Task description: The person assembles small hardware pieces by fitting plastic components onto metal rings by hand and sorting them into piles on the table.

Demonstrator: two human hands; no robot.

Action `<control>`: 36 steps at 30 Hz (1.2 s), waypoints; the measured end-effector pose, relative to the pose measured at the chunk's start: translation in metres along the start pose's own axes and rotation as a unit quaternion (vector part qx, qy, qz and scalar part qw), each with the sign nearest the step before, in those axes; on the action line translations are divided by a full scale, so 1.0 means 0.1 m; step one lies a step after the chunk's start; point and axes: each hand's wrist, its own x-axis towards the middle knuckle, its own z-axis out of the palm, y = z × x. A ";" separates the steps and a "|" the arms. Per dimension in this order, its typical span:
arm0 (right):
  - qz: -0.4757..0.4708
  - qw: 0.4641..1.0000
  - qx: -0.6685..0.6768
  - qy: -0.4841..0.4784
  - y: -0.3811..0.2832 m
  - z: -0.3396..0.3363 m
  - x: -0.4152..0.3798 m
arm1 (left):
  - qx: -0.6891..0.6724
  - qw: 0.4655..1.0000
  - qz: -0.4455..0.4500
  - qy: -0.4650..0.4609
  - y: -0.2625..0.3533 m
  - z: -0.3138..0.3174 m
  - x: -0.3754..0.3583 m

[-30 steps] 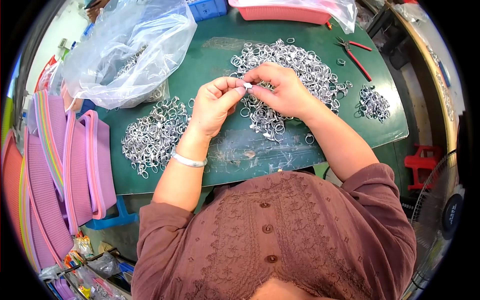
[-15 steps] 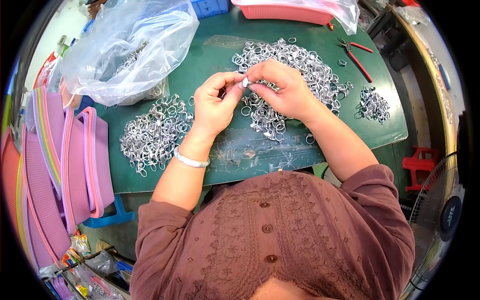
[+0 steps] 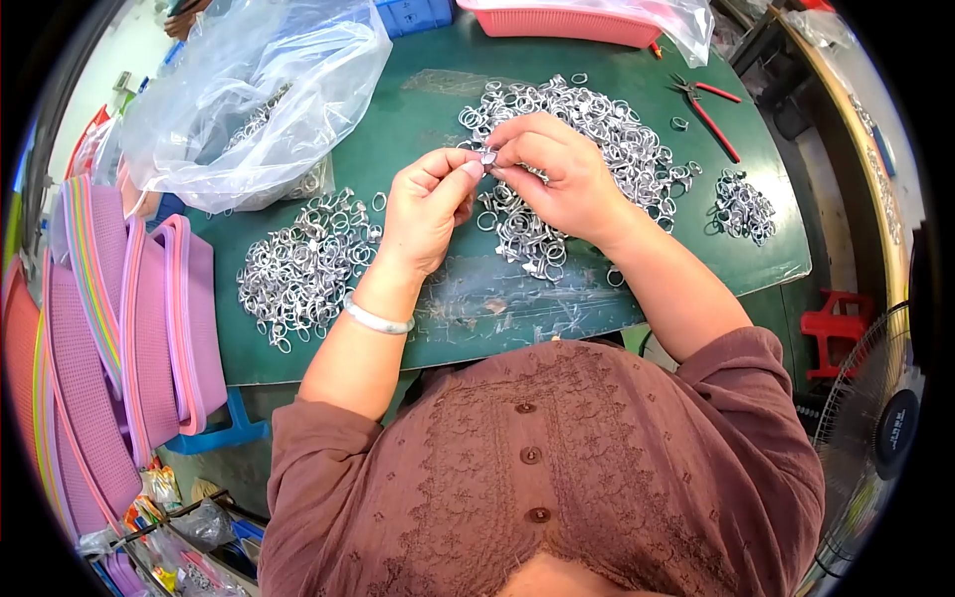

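Between my two hands, pinched at the fingertips, is a small silver ring (image 3: pixel 488 159). Thumb and index finger of my left hand (image 3: pixel 430 204) close on its left side. My right hand (image 3: pixel 560 179) grips it from the right, fingers bent, in front of a large pile of silver rings (image 3: pixel 607 134). A smaller pile of rings (image 3: pixel 303 269) lies left of my left wrist. Far to the right sits a little heap of darker-looking rings (image 3: pixel 745 207). Much of the held ring is covered by my fingers.
Red-handled pliers (image 3: pixel 712 117) lie on the green table (image 3: pixel 517 328) at the right. A clear plastic bag (image 3: pixel 269 99) with rings inside stands at the back left. A pink basket (image 3: pixel 567 24) is at the far edge. Purple baskets (image 3: pixel 179 328) are stacked at the left.
The ring has turned between my fingertips, and a flat face of it now shows. My left fingers have folded in more. The piles look the same.
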 end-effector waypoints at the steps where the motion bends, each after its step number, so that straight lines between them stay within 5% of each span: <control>1: -0.001 1.000 -0.003 -0.001 0.00 0.00 0.00 | -0.005 1.000 -0.001 -0.001 0.00 -0.01 0.00; 22: 0.008 0.999 -0.007 -0.030 -0.01 0.01 -0.02 | -0.101 0.991 -0.064 -0.053 0.01 -0.11 0.06; 27: 0.066 0.997 0.013 -0.036 -0.04 0.01 -0.03 | -0.064 0.997 -0.038 -0.037 -0.01 -0.11 0.06; 36: 0.030 0.999 0.013 -0.016 -0.03 0.02 -0.02 | 0.019 0.999 0.034 -0.005 -0.02 -0.07 0.02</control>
